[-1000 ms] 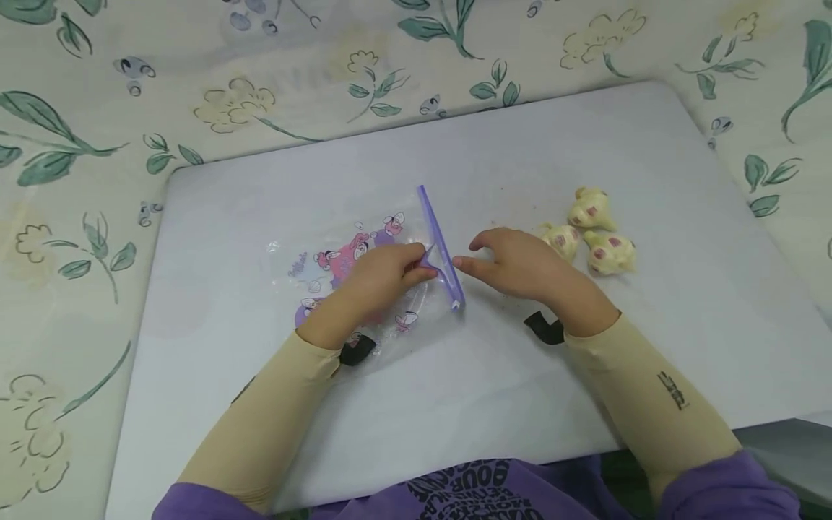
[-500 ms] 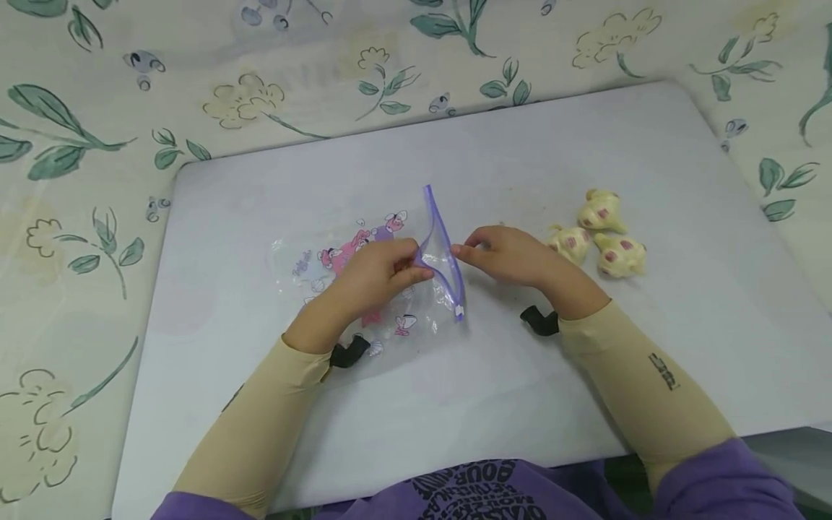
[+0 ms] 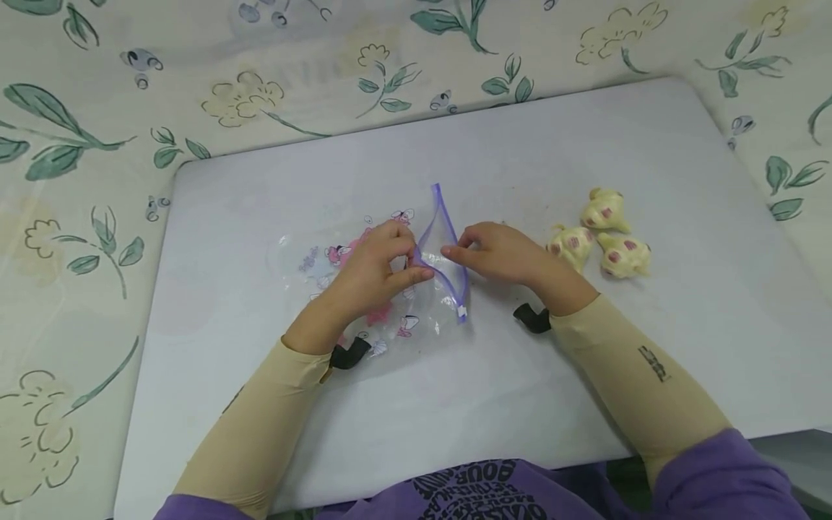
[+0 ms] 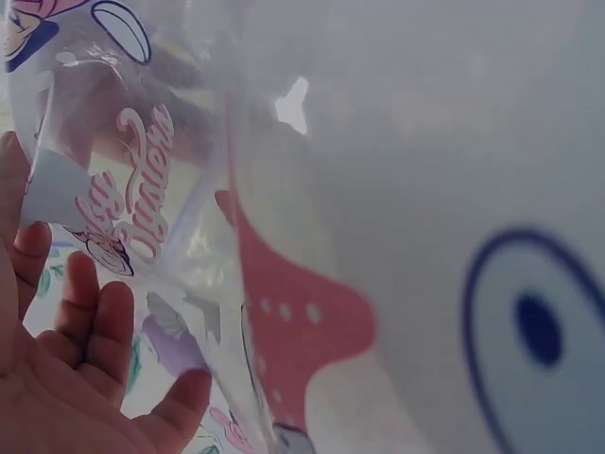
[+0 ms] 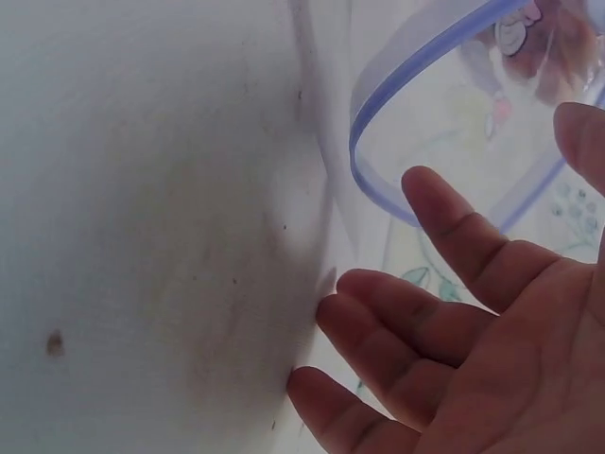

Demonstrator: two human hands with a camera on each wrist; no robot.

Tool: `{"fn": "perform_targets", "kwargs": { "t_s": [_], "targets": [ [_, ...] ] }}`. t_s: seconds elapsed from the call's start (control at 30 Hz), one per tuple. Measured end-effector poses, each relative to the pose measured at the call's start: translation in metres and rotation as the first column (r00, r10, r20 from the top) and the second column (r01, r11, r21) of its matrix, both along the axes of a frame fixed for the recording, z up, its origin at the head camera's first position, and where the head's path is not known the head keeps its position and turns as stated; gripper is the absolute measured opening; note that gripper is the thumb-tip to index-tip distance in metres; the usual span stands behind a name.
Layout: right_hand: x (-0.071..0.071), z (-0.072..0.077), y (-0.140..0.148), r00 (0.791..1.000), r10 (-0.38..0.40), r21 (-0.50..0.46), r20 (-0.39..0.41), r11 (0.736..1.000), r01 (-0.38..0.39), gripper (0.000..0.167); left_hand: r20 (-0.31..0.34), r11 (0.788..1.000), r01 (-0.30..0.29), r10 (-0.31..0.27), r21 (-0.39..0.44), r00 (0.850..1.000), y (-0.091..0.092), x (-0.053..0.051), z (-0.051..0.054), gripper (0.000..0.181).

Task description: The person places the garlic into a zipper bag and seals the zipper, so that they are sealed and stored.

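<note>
A clear zipper bag (image 3: pixel 406 325) with pink and purple cartoon prints lies on the table, its purple-edged mouth spread apart. The near rim is pinched between thumb and index finger of my left hand (image 3: pixel 373 267); in the left wrist view the left hand's other fingers (image 4: pixel 113 331) hang loose beside the printed film. At the mouth's right side is my right hand (image 3: pixel 503 253), thumb at the opening. In the right wrist view its fingers (image 5: pixel 454 232) are spread and relaxed beside the purple rim (image 5: pixel 354 142), with no grip visible. A white slider (image 3: pixel 462 312) sits at the zipper's near end.
Three cream-yellow, pink-spotted animal-shaped items (image 3: pixel 604 211) are clustered right of the right hand. The white table (image 3: pixel 507 404) meets a floral-patterned cloth (image 3: pixel 240 97) at its back and sides. Black straps (image 3: pixel 351 353) stick out at both wrists.
The bag's mouth has gone from nearly flat to a wide gap as the left hand drew its rim leftward. My right hand has shifted slightly left, its thumb now at the opening.
</note>
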State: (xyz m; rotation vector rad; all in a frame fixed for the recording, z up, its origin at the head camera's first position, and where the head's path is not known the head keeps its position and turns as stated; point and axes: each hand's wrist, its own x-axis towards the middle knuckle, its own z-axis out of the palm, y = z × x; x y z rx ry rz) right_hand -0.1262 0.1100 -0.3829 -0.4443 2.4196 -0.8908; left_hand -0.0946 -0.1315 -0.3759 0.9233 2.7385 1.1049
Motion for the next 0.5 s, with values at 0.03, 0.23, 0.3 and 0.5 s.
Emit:
{"fn": "perform_targets", "kwargs": {
  "t_s": [0.03,0.23,0.3,0.5],
  "targets": [
    [0.0,-0.001,-0.001,1.0,0.001,-0.002,-0.006,1.0,-0.001,0.048,0.01,1.0,-0.002,0.002,0.002,1.0,0.0,0.0,0.0,0.033],
    [-0.001,-0.009,-0.004,0.997,0.006,0.013,-0.083,1.0,-0.005,0.039,0.083,1.0,-0.025,0.024,0.002,0.996,0.001,0.0,0.001,0.033],
    [0.0,-0.011,-0.006,0.991,0.015,0.04,-0.13,0.999,-0.01,0.037,0.094,1.0,-0.024,0.024,0.008,0.995,0.002,0.001,0.001,0.033],
    [0.001,-0.018,-0.007,0.986,0.013,0.112,-0.164,0.994,0.006,0.03,0.085,1.0,-0.023,0.021,0.019,0.996,0.002,0.002,0.003,0.033]
  ]
}}
